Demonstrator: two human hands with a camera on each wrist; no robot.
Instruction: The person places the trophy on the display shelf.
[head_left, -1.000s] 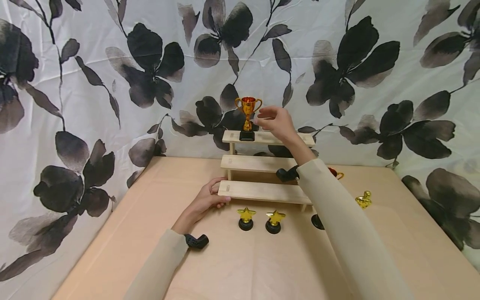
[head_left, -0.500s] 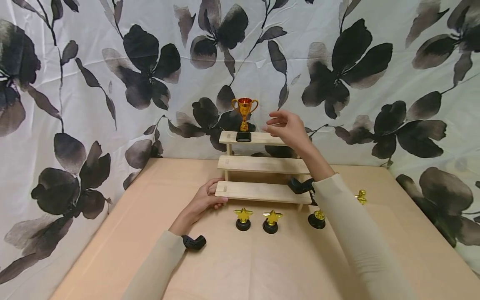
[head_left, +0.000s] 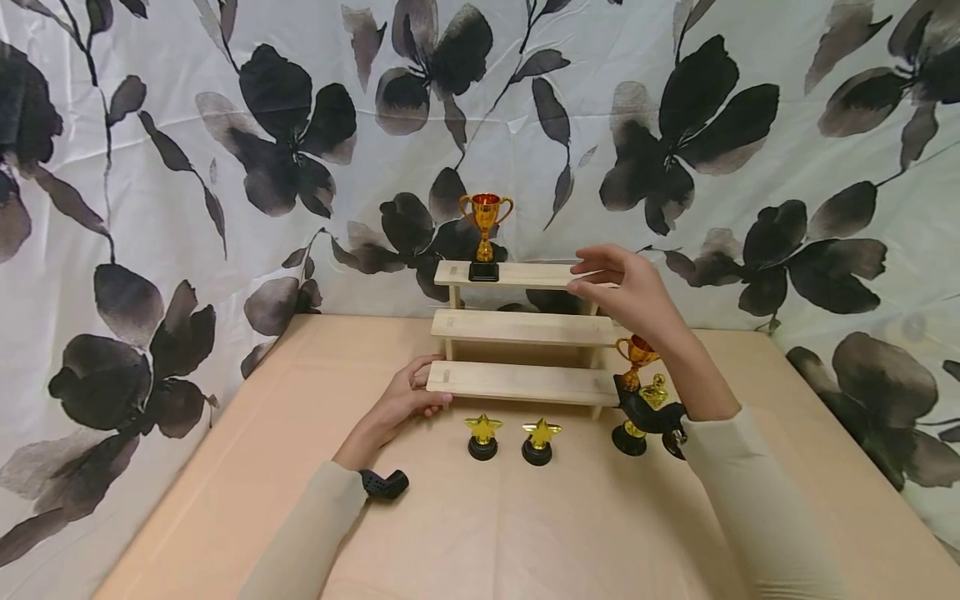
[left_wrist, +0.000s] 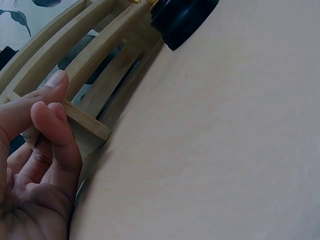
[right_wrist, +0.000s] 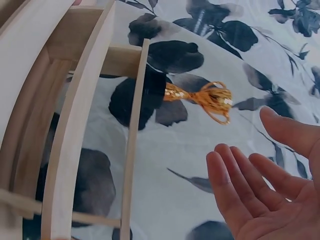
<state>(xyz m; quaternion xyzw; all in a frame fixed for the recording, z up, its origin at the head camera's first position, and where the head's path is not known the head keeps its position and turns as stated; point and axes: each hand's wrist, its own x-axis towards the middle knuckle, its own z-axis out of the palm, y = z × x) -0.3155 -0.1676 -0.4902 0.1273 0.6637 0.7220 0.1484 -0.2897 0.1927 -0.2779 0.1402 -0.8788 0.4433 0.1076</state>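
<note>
- Presently, your left hand (head_left: 401, 400) pinches the left end of the lowest step of the wooden stand (head_left: 525, 327), thumb and bent fingers about the board's end.
- Your right hand (head_left: 630, 287) holds nothing; its fingers are loosely extended with the thumb apart, as the right wrist view confirms, by the right end of the top step. Whether it touches the board you cannot tell.
- The gold cup (head_left: 485, 212) stands upright on its black base on the top step, toward the left end, well apart from your right hand.
- Two star trophies, the left star (head_left: 482, 432) and the right star (head_left: 540, 437), stand upright on the table (head_left: 450, 533) in front of the stand.
- Beyond the stand's right end, a second cup (head_left: 638, 350) and smaller gold trophies (head_left: 655, 390) are grouped, partly hidden by your right wrist's black device (head_left: 648, 413).
</note>
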